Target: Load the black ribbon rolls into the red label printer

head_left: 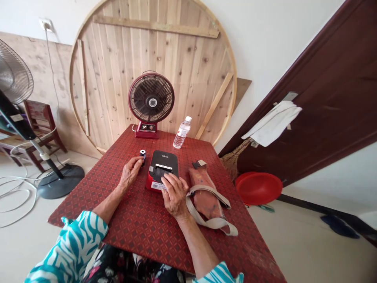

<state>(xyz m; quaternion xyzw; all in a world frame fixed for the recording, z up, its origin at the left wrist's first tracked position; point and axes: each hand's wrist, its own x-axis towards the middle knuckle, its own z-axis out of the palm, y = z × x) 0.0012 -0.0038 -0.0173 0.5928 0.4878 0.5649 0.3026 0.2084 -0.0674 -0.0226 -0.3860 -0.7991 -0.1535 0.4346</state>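
A small dark roll (143, 153) with a white ring-shaped end stands upright on the red patterned table (126, 224). The fingertips of my left hand (131, 171) are closed around its near side. To the right of it lies a black and red label printer (165, 158) with a slot and a white strip across its top. My right hand (175, 194) rests on the printer's near right part, fingers slightly bent and apart, covering that corner. Beside my right hand is a worn reddish-brown pouch (203, 179) with a pale strap (213, 223).
A red desk fan (151, 98) and a water bottle (182, 133) stand at the table's far side. Left on the floor is a standing fan (60, 177) near loose cables. Red basins (259, 188) sit right of the table, by a brown door (321, 86).
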